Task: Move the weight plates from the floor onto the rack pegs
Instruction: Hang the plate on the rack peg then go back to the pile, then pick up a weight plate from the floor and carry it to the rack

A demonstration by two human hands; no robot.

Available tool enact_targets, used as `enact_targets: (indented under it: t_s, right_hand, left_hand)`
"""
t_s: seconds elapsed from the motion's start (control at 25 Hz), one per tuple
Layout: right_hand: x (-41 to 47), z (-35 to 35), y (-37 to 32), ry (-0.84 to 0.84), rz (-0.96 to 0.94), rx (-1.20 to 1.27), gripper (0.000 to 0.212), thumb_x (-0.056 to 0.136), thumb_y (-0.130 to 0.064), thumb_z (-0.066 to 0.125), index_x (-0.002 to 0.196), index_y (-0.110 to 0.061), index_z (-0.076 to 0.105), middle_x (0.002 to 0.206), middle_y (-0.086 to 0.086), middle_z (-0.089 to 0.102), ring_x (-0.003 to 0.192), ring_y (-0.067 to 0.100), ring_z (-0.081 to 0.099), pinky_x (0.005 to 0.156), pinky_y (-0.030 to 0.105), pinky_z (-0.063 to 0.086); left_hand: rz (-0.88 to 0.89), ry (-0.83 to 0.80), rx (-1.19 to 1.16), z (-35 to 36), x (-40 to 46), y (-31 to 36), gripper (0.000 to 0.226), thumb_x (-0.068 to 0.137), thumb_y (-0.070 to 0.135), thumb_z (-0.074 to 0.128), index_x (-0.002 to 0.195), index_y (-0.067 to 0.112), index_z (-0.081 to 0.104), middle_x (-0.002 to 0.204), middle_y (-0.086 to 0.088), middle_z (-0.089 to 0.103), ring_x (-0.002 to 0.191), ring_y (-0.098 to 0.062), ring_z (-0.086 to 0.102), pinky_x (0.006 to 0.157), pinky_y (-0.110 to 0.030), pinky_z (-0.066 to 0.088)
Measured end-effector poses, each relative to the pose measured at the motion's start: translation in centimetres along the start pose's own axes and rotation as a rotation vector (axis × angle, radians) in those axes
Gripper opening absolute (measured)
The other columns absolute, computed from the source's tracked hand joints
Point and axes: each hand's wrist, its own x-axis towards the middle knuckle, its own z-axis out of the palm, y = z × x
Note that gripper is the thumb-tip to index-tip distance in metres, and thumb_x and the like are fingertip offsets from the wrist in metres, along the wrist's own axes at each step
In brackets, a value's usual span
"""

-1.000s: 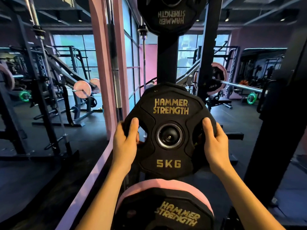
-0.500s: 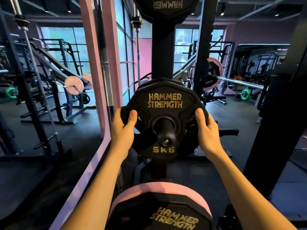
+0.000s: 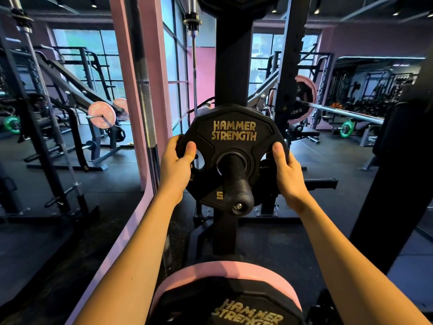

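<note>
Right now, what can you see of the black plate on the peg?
The black ten-sided rubber-look weight plate stands upright, gold "HAMMER STRENGTH" lettering facing the camera, a gold "5" partly hidden. Its metal-ringed centre hole is threaded over the black rack peg, which sticks out well past it. The left hand and right hand each hold a side edge, thumbs on the face.

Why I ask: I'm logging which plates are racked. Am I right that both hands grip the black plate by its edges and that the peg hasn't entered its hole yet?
Not quite. The head view shows the peg already through the hole of the plate, its capped end sticking out toward the camera. The rest holds: the left hand and right hand grip the plate's edges.
</note>
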Motion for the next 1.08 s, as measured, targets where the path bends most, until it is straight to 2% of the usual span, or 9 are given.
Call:
enact_targets:
  t_s: [0.12,0.24,0.36,0.52,0.64,0.8,0.88,1.0,1.08]
  right_hand:
    - [-0.1,-0.1,-0.1,-0.029,0.016,0.0,0.042,0.093,-0.058,0.047,0.108,-0.023,0.064,0.1,0.005,0.071,0.09,0.019,0.068,0.091,0.044,0.054]
    - [-0.6,-0.7,-0.6,-0.079,0.104,-0.015,0.05,0.087,-0.067,0.049,0.11,-0.024,0.063,0.107,0.003,0.072,0.101,0.02,0.069,0.093,0.04,0.054]
    - [-2.5,-1.1,0.0,-0.076,0.147,-0.132,0.05,0.085,-0.065,0.055,0.11,-0.023,0.058,0.107,0.001,0.069,0.099,0.021,0.069,0.085,0.044,0.058]
    - [-7.9,-2.1,3.0,0.002,0.193,-0.228,0.04,0.086,-0.056,0.061,0.107,-0.022,0.055,0.105,0.003,0.067,0.092,0.021,0.069,0.075,0.044,0.061]
    - [-14.0,-3.3,6.8,-0.007,0.27,-0.243,0.027,0.09,-0.049,0.06,0.094,-0.023,0.062,0.1,0.004,0.07,0.092,0.021,0.07,0.077,0.047,0.06]
    - [-25.1,-4.8,13.3,-0.036,0.446,-0.292,0.025,0.093,-0.045,0.057,0.093,-0.021,0.065,0.095,0.001,0.072,0.091,0.018,0.07,0.077,0.043,0.058]
    - [-30.8,-5.4,16.2,-0.026,0.568,-0.332,0.032,0.093,-0.046,0.057,0.087,-0.016,0.066,0.087,0.001,0.072,0.085,0.019,0.068,0.074,0.039,0.053]
    - [-39.0,-6.6,20.0,-0.007,0.75,-0.384,0.049,0.081,-0.062,0.057,0.076,-0.013,0.062,0.073,0.001,0.064,0.073,0.018,0.055,0.07,0.037,0.044]
    - [-44.7,-7.6,21.7,-0.017,0.882,-0.407,0.051,0.081,-0.064,0.056,0.078,-0.013,0.061,0.074,0.003,0.063,0.072,0.018,0.055,0.069,0.039,0.046]
  left_hand:
    - [-0.016,-0.029,0.013,-0.2,0.0,0.2,0.029,0.1,0.029,0.052,0.128,0.019,0.053,0.103,0.016,0.06,0.1,-0.008,0.06,0.085,-0.024,0.051]
    - [-0.03,-0.065,0.069,-0.6,-0.2,0.5,0.03,0.098,0.036,0.054,0.126,0.024,0.053,0.102,0.018,0.059,0.097,-0.003,0.058,0.079,-0.017,0.048]
    - [-0.046,-0.081,0.212,-1.9,-2.6,-0.9,0.028,0.096,0.039,0.056,0.119,0.024,0.052,0.099,0.014,0.058,0.089,0.001,0.057,0.068,-0.008,0.043]
    - [-0.17,-0.158,0.301,-5.1,-8.7,-4.4,0.035,0.094,0.037,0.06,0.126,0.025,0.052,0.103,0.009,0.059,0.09,-0.001,0.055,0.079,-0.024,0.045]
    - [-0.274,-0.19,0.341,-8.2,-14.6,-7.0,0.026,0.093,0.034,0.063,0.117,0.027,0.056,0.096,0.01,0.062,0.089,-0.002,0.059,0.077,-0.023,0.046]
    - [-0.52,-0.317,0.418,-13.1,-25.2,-11.7,0.017,0.091,0.035,0.066,0.107,0.03,0.061,0.094,0.007,0.066,0.086,-0.008,0.066,0.075,-0.02,0.05]
    - [-0.67,-0.365,0.462,-15.6,-30.4,-14.2,0.016,0.09,0.037,0.067,0.104,0.032,0.062,0.097,0.004,0.066,0.093,-0.015,0.067,0.084,-0.028,0.051]
    - [-0.903,-0.457,0.506,-18.8,-38.1,-17.0,0.02,0.091,0.039,0.065,0.108,0.028,0.061,0.106,0.003,0.064,0.102,-0.019,0.065,0.091,-0.033,0.049]
    - [-1.034,-0.498,0.519,-20.7,-43.1,-18.3,0.02,0.092,0.038,0.063,0.107,0.025,0.061,0.107,0.002,0.064,0.103,-0.02,0.064,0.093,-0.035,0.048]
